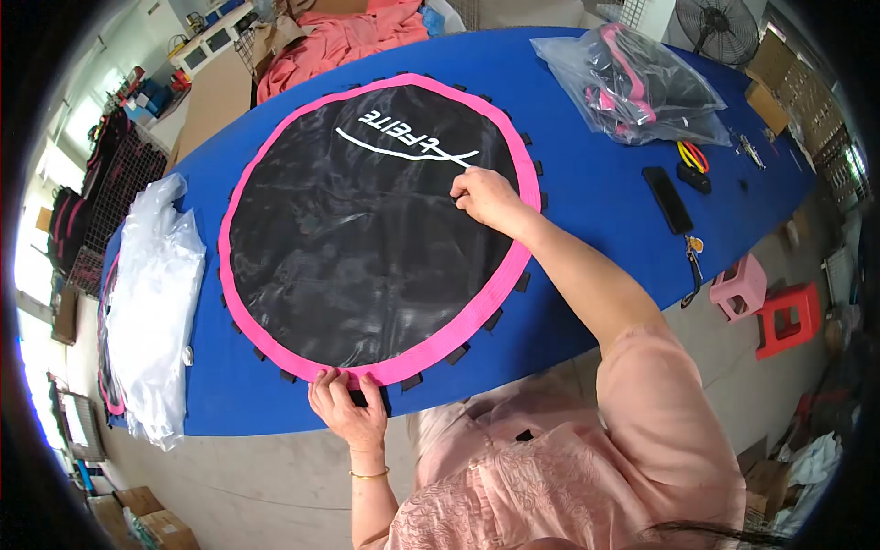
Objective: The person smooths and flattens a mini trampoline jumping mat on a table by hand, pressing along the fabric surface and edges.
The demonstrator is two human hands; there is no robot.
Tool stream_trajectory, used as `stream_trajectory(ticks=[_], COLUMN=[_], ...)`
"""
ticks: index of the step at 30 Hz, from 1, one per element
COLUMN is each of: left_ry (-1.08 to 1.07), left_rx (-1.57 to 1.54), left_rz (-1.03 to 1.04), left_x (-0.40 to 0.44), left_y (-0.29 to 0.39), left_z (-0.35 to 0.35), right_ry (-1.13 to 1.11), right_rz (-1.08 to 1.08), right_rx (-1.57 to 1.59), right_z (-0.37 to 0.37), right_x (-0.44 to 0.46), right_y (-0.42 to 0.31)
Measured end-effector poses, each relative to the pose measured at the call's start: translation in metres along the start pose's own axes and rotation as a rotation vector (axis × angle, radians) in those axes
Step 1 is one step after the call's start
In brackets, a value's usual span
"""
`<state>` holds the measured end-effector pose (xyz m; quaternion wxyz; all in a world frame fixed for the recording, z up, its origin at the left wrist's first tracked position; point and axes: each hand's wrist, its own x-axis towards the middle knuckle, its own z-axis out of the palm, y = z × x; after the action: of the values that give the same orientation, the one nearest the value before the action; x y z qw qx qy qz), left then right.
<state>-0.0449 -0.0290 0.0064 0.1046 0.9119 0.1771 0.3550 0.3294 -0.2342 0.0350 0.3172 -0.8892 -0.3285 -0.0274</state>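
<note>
A round black trampoline mat (367,238) with a pink border and black tabs around its rim lies flat on the blue table. White lettering (403,134) runs across its far part, upside down to me. My left hand (348,408) grips the near edge of the mat, fingers and thumb on the pink border beside a black tab. Over the right part of the mat, just below the lettering, my right hand (490,200) is closed in a pinch. Something small and dark shows at its fingertips, too small to name.
Clear plastic bags (156,312) lie at the table's left edge. On the right are a bagged black-and-pink bundle (632,87), a black phone (667,200), and yellow and red bands (694,158). Pink and red stools (790,321) stand on the floor. A fan (717,29) is behind.
</note>
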Motion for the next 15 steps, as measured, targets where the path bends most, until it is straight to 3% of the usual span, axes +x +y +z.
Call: stream_trajectory(ticks=[4,8,15], left_ry=[-0.007,0.005,-0.002], left_rx=[0.004,0.005,0.009], left_rz=[-0.025,-0.011,0.006], left_x=[-0.001,0.001,0.001], left_y=[-0.002,0.0,-0.001], left_z=[0.0,-0.001,-0.001], right_ry=[-0.081,-0.146,-0.05], right_rz=[-0.077,0.031,0.062], right_rx=[-0.06,0.0,-0.047], right_z=[-0.006,-0.025,-0.023], right_x=[-0.001,-0.008,-0.004], right_y=[0.001,0.015,0.019])
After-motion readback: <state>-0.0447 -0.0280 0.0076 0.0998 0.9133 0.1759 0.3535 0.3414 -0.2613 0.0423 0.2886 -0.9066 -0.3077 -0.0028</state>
